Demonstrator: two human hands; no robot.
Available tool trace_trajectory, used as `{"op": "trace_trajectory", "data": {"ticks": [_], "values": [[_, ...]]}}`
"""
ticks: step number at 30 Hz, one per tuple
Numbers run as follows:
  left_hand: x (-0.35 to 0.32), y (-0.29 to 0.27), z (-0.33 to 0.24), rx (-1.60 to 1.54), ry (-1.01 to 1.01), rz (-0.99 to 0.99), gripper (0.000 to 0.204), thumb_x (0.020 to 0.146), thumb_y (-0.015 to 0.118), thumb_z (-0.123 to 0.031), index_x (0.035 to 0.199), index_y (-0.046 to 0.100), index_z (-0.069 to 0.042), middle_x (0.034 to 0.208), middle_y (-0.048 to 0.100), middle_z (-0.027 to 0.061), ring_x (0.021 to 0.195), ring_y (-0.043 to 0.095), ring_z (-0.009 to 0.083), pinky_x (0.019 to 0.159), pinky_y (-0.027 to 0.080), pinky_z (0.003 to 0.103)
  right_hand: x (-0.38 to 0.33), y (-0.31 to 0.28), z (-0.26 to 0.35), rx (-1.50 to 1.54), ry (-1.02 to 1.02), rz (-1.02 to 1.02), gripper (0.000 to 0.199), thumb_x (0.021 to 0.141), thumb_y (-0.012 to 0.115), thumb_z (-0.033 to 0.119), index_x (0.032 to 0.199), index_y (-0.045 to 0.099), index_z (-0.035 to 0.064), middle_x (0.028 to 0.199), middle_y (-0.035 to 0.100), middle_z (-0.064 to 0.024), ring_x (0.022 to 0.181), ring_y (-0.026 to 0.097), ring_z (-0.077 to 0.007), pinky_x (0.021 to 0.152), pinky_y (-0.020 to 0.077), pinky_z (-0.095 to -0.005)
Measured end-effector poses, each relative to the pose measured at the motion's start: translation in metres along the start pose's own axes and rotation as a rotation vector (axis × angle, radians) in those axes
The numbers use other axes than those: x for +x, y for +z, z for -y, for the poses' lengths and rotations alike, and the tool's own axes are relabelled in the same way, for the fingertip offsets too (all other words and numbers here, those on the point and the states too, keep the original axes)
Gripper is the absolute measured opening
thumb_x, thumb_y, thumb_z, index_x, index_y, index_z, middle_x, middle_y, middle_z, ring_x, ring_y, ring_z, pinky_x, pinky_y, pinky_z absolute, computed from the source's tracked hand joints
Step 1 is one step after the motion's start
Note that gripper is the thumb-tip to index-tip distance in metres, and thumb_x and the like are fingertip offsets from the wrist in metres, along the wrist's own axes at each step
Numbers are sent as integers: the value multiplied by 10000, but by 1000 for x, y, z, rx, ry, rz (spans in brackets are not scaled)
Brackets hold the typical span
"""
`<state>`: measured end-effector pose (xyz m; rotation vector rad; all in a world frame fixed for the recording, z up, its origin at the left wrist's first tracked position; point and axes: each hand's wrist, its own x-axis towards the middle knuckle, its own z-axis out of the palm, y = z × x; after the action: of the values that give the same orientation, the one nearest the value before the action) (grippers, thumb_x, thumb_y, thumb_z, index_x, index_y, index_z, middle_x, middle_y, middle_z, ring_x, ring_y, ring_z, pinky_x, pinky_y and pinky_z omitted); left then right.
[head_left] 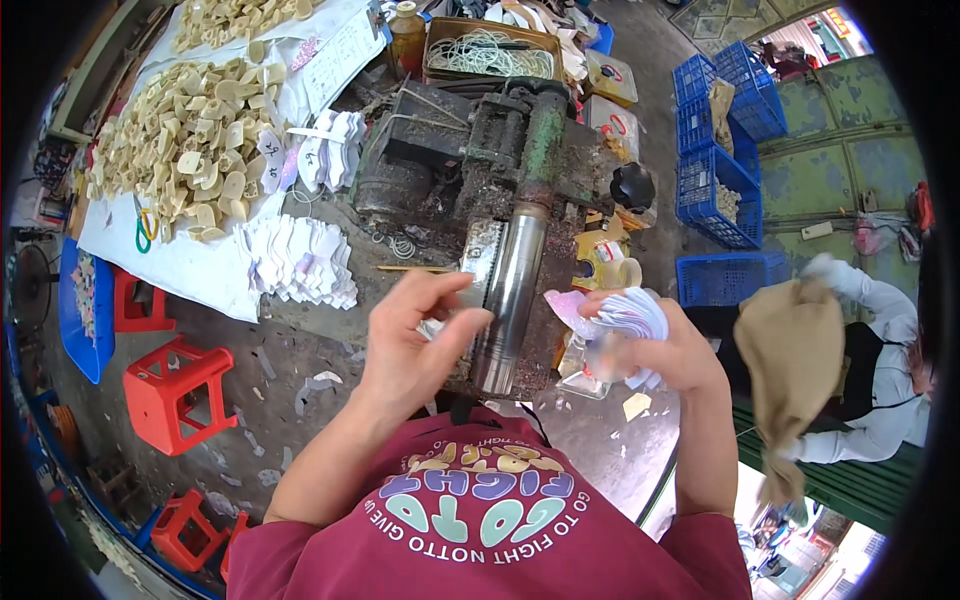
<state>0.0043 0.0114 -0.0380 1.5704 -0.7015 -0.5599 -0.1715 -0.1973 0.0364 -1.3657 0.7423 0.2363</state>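
Note:
My right hand (662, 350) grips a stack of thin white and pinkish cut-out pieces (625, 312), fanned above my fingers. My left hand (420, 335) is raised beside a shiny steel roller (510, 290), thumb and fingers pinched together; whether a thin piece sits between them I cannot tell. The roller belongs to a grimy machine (480, 160) on the workbench, with a green shaft (543, 135) behind it. Both hands hover just in front of the roller, left of it and right of it.
Heaps of cream-coloured shaped pieces (185, 140) lie on white sheets at the left, with white cut-out stacks (300, 262) nearby. Red plastic stools (170, 390) stand on the floor. Blue crates (720, 170) are stacked at right, where another person (880, 370) handles a tan cloth (795, 350).

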Motion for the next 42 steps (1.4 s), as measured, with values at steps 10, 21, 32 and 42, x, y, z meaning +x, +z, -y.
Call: {"op": "trace_trajectory", "data": {"ticks": [10,21,32,42], "values": [[-1,4,47,253,135,-142,186,759,733,-46,940,690,-36,893,572,98,811,573,223,716,458,303,32,17,8,-53,25,51,533,739,640,68,1258,547,-4,1053,647,-84,696,606,-99,650,486,-239],[38,-136,147,1017,198,-418,98,766,707,-86,850,667,-54,918,606,108,901,573,272,811,413,411,37,35,0,266,-203,55,834,790,690,399,1379,345,-81,693,535,-51,596,555,-147,683,498,-341],[1,-42,45,36,-1,-29,132,772,672,-25,904,682,-28,1019,613,104,1012,562,211,908,414,336,34,69,10,127,-244,16,760,733,746,55,1412,406,24,791,553,36,699,516,-39,638,421,-208],[11,14,-43,-639,-413,396,142,826,716,-126,813,656,1,715,632,3,631,550,54,603,448,222,22,71,0,238,-315,195,828,694,840,130,1401,421,23,1076,611,-13,952,560,-72,862,451,-248]]}}
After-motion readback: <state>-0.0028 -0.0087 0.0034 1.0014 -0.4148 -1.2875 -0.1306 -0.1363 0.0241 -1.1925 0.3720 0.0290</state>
